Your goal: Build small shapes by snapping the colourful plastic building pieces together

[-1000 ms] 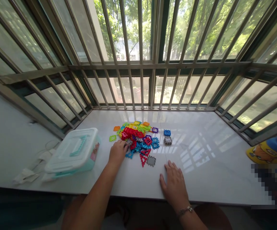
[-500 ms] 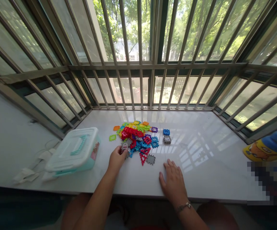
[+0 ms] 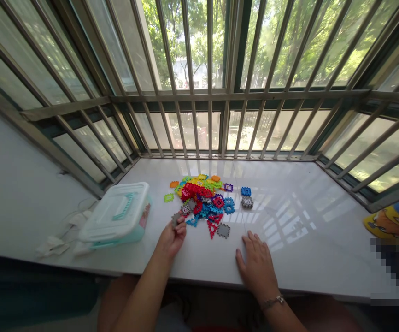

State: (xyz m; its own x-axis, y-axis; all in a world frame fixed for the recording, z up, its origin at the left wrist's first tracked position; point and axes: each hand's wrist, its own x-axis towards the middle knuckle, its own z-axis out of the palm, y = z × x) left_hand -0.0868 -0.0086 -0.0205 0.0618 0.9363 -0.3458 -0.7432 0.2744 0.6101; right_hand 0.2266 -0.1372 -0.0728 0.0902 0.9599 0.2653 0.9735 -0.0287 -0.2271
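I think I am at picking step: my left hand (image 3: pixel 170 240) pinches a grey notch-edged plastic piece (image 3: pixel 175 220) (right hand (image 3: pixel 259 262) lies open), and moving it needs steady fingers.

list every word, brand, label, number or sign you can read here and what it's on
None can be read.
Coloured print on the side of the lidded box: too small and blurred to tell if it holds words.
Yellow-and-blue container: a cartoon-like print, no legible text.
Interlocking pieces: no lettering can be made out.
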